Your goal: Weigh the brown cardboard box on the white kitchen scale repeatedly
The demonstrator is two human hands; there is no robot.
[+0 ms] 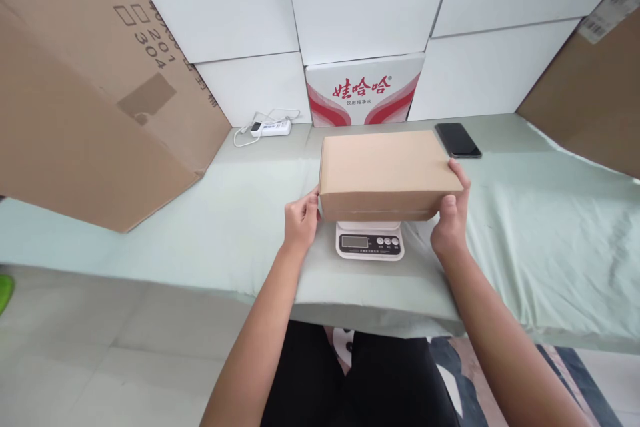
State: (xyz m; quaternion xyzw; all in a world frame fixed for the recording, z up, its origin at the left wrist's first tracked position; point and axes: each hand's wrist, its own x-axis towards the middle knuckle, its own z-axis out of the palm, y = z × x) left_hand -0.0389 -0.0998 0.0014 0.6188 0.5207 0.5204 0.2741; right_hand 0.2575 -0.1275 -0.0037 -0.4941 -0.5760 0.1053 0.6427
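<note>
A closed brown cardboard box (pixel 387 163) is over the white kitchen scale (pixel 370 243), covering most of its platform. I cannot tell whether the box rests its weight there. The scale's display and several round buttons show in front, with no readable figure. At the box's left front corner, my left hand (pixel 301 213) is closed, its fingers pressed against the edge. My right hand (pixel 453 213) grips the right end, the thumb on the front corner and the fingers along the side.
A black phone (pixel 459 140) lies behind the box to the right. A white power strip (pixel 271 127) with a cable is at the back left. White cartons (pixel 357 0) and a red-lettered carton (pixel 365 90) line the back. Large cardboard boxes (pixel 100 93) (pixel 590 93) flank both sides.
</note>
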